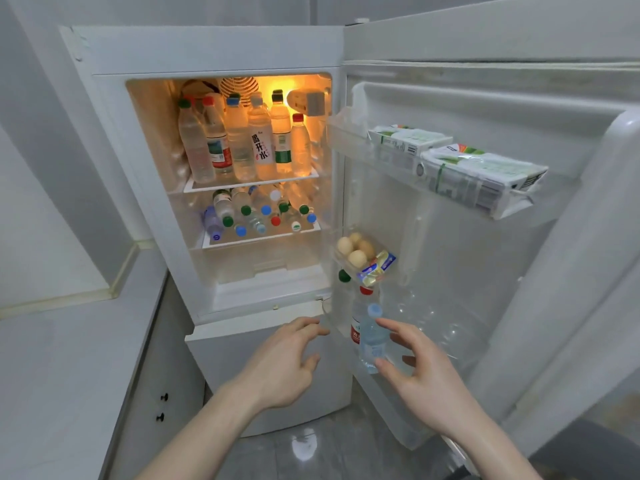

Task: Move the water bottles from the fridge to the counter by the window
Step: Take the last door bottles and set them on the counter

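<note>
Both hands, left hand (284, 362) and right hand (426, 382), reach open-fingered toward a blue-capped bottle (372, 336) (in the fridge door (450, 271)), not gripping it.

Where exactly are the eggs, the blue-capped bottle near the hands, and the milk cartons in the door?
eggs (356, 249): head view, on the shell of a middle egg.
blue-capped bottle (372, 336): head view, on its clear body below the cap.
milk cartons (481, 174): head view, on the wrapped pack's top face.

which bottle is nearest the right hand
The blue-capped bottle in the lower door rack, just off the right hand; the red-capped bottle stands behind it.
</note>
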`<state>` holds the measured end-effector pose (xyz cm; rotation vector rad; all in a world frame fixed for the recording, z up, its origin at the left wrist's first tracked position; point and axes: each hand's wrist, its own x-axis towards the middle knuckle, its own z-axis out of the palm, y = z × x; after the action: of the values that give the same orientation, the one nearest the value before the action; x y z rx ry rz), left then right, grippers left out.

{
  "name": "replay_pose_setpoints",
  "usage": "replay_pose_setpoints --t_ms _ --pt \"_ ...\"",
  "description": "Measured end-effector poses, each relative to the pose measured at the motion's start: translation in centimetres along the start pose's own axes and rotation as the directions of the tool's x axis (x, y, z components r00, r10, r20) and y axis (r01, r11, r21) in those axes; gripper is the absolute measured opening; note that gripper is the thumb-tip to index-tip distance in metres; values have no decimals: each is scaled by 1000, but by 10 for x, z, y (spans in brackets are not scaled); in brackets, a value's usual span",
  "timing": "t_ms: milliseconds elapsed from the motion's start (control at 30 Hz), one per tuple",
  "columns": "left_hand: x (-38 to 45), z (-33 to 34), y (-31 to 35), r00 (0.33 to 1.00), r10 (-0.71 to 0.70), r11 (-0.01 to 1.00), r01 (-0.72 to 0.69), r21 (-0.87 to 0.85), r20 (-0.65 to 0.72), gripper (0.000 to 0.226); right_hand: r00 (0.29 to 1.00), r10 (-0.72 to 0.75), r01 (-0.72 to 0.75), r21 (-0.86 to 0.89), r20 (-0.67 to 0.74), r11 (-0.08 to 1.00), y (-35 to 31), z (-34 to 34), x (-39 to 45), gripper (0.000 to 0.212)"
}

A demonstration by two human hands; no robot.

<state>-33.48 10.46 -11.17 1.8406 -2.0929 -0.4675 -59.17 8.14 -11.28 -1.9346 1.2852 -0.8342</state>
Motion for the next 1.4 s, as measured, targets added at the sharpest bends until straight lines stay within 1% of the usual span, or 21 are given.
replay_pose_setpoints --t_ms 67,267,367,434,501,601,734,801,934,968,1068,1201,1268,1335,1401 --pt "21 4 0 1000 21 1000 -21 6 17 49 1000 -6 6 -22 19 1000 3 1 1 61" --pt "98 12 -1 988 95 995 -97 13 125 58 1000 29 -29 -113 -3 993 20 10 13 57" --pt "132 18 -2 971 175 984 -178 0 163 69 996 81 -84 -179 -25 980 25 15 16 57" --pt "153 22 -4 951 243 968 -249 9 193 75 991 119 -128 -192 -61 973 28 21 20 57" --pt "169 28 -4 934 264 955 -289 72 241 79 985 149 -163 -200 -86 966 30 26 24 57" --pt "191 36 -5 915 284 929 -336 152 287 75 969 217 -237 -213 -116 948 38 36 37 59" --pt "213 46 -12 893 298 911 -372 179 339 66 936 323 -349 -232 -143 908 50 52 61 67" --pt "218 49 -13 894 318 905 -385 180 316 60 915 360 -394 -212 -182 894 53 59 73 68" --pt "223 51 -10 899 370 903 -407 137 236 54 856 424 -472 -116 -296 874 71 75 94 58" --pt "223 52 -9 901 372 905 -405 129 224 53 842 431 -479 -83 -325 874 78 79 97 58" --pt "223 55 -8 900 391 903 -415 106 192 51 792 465 -504 6 -395 864 99 92 103 70" --pt "218 60 -7 896 428 892 -440 101 119 51 776 480 -498 70 -409 864 112 98 97 72" --pt "219 64 -8 889 446 884 -456 107 107 49 777 471 -477 97 -417 873 119 101 91 72" --pt "219 67 -12 875 471 874 -480 76 109 49 770 473 -453 156 -427 878 128 106 87 74" --pt "217 72 -18 865 491 868 -496 32 99 44 769 470 -425 202 -434 882 135 111 84 74"
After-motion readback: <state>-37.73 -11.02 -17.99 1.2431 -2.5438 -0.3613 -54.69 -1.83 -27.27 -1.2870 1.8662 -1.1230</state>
